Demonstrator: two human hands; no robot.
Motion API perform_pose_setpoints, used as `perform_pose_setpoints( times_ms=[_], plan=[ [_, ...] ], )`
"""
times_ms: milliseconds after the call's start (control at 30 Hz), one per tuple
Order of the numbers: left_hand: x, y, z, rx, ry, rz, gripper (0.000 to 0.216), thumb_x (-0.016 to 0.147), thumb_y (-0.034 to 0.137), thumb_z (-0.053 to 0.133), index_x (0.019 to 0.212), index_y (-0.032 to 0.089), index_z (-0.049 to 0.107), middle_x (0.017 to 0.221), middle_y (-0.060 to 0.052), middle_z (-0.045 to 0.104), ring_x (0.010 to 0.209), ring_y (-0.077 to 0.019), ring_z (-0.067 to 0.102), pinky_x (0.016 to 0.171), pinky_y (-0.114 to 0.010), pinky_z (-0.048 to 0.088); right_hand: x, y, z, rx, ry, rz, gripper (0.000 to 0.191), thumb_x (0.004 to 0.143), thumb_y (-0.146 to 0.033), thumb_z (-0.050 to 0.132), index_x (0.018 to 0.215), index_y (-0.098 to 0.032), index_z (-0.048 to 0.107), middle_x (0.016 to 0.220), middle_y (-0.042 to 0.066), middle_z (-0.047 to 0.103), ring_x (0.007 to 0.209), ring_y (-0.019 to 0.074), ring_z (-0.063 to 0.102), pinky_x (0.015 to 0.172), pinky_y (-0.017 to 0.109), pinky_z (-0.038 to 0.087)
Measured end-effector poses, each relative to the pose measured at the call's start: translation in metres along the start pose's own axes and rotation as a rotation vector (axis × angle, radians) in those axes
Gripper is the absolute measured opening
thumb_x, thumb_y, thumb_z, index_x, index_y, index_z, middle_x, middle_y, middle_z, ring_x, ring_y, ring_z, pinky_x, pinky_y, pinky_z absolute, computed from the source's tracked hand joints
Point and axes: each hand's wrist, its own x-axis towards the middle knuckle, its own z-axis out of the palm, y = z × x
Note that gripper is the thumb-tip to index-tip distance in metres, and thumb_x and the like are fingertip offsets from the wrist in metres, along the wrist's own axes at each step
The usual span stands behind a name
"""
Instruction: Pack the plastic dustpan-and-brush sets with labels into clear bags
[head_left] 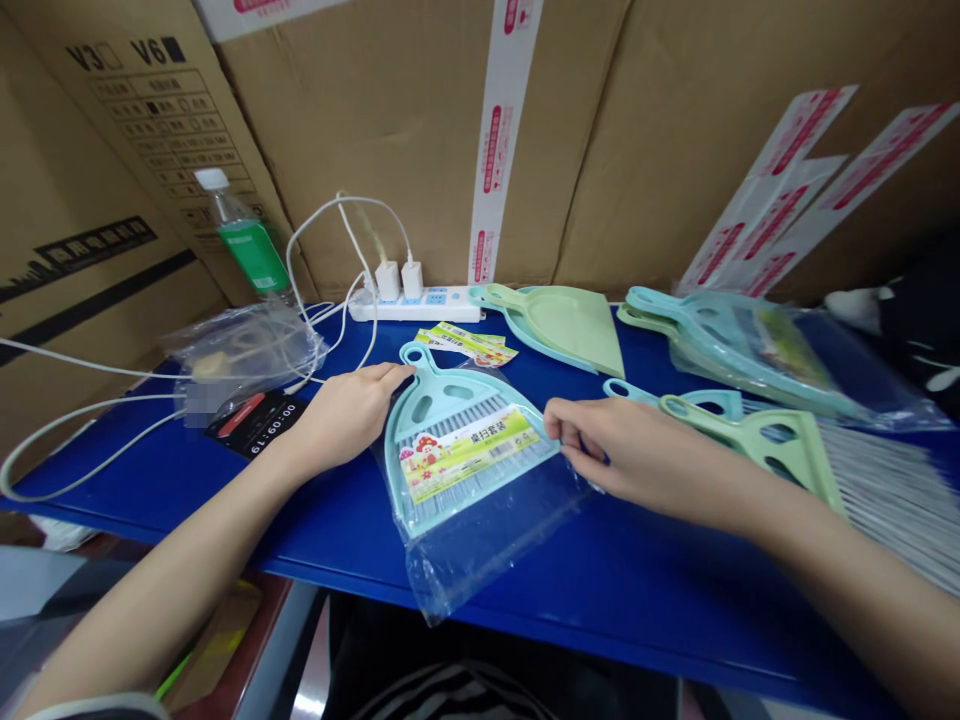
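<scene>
A light-blue dustpan and brush set [457, 400] lies in a clear plastic bag [487, 555] on the blue table, handle pointing away from me. A yellow-green label card [469, 450] with a mushroom-house picture lies over the bristles. My left hand [351, 415] is closed at the left side near the handle, fingertips against the set; its thumb is hidden. At the right edge of the pan, my right hand [600, 445] is closed with thumb and fingers pinching the bag. The bag's loose end spreads toward the table's front edge.
Behind lie spare label cards [472, 345], stacked dustpans [562, 320] and a white power strip [420, 305] with cables. Bagged sets [750, 340] and loose brushes [780, 440] are right. A phone [255, 425] and bottle [251, 245] are left. Cardboard boxes [375, 120] wall the back.
</scene>
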Motion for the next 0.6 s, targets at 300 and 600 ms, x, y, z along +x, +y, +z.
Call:
perform_pose_setpoints(
  times_ms=[300,600],
  plan=[
    [0.0009,-0.0012,0.0021,-0.058,0.045,0.136,0.042,0.092,0.012,0.032,0.127,0.015,0.055,0.126,-0.013,0.064,0.114,-0.0239,0.061,0.099,-0.041,0.048,-0.0020,-0.0006,0.0003,0.062,-0.056,0.015,0.020,0.075,-0.006,0.047,0.070,-0.024,0.048,0.049,-0.007,0.055,0.044,0.0126,0.050,0.053,0.026,0.036],
    [-0.0008,-0.0025,0.0033,-0.036,0.140,0.242,0.036,0.098,0.021,0.030,0.115,0.014,0.061,0.107,-0.012,0.066,0.098,-0.0243,0.059,0.090,-0.040,0.049,-0.0039,-0.0013,-0.0052,0.154,-0.135,0.044,0.021,0.078,-0.008,0.047,0.065,-0.024,0.046,0.048,-0.007,0.052,0.042,0.0117,0.045,0.052,0.027,0.035]
  ],
)
